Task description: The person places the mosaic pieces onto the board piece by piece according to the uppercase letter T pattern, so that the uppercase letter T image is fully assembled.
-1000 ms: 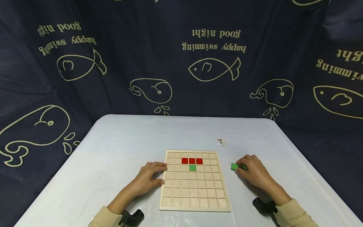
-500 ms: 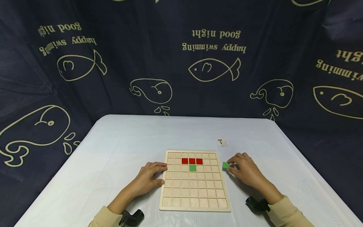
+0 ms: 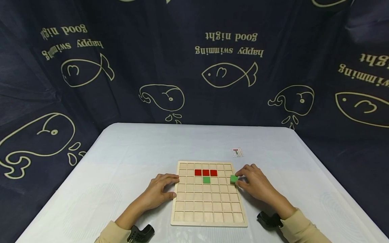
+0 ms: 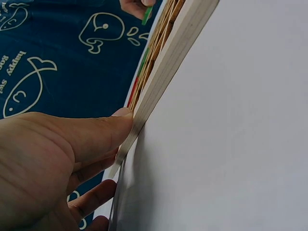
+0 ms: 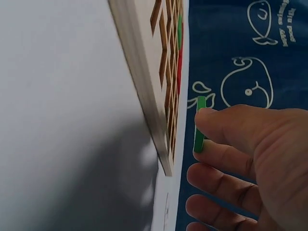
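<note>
My right hand (image 3: 255, 182) pinches a small green square tile (image 3: 233, 179) between thumb and forefinger. The tile overlaps the right edge of the wooden grid board (image 3: 209, 223) in the head view. Seen from the right wrist, this green tile (image 5: 198, 142) stands edge-on, above the board's rim, while the other fingers are loosely bent. On the board lie three red tiles (image 3: 205, 172) in a row, with one green tile (image 3: 206, 180) below the middle one. At the board's left edge, my left hand (image 3: 158, 190) rests its thumb and fingertips against the wooden side (image 4: 166, 62).
A small printed card (image 3: 237, 152) with a coloured grid pattern lies beyond the board's far right corner. The white table (image 3: 136, 145) carries everything. Behind it hangs a dark blue cloth (image 3: 194, 101) with fish and whale drawings.
My right hand has moved left with the green tile, from the table beside the board to the board's right edge. My left hand and the board have stayed put.
</note>
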The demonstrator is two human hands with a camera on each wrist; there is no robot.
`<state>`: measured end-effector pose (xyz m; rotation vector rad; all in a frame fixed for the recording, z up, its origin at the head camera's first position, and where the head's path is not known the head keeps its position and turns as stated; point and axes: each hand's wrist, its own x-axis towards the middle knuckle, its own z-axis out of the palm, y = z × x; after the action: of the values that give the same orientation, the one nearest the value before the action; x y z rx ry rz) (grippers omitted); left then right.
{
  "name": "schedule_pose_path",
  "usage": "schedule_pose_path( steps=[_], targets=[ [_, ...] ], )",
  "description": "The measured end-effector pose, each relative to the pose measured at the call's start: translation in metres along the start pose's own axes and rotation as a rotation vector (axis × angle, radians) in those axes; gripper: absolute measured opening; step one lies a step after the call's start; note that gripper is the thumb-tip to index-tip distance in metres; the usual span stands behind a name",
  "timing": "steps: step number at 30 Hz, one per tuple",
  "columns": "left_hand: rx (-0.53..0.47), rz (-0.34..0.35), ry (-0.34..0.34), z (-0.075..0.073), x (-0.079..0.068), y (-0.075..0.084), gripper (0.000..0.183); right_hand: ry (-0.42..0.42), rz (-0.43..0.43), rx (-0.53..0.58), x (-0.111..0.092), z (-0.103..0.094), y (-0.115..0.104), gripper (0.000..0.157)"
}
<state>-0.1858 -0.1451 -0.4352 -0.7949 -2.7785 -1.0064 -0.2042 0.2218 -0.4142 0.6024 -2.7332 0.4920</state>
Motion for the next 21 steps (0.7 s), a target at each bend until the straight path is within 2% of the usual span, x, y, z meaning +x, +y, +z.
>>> schedule_pose_path(
  steps=[11, 21],
  targets=[
    [-0.008, -0.008, -0.006, 0.000, 0.000, 0.000, 0.047, -0.030, -0.046, 0.025, 0.006, 0.004, -0.016, 0.017],
    [-0.010, -0.014, -0.006, 0.001, 0.000, 0.000, 0.047, -0.065, -0.052, 0.045, 0.009, 0.008, -0.027, 0.017]
  ],
)
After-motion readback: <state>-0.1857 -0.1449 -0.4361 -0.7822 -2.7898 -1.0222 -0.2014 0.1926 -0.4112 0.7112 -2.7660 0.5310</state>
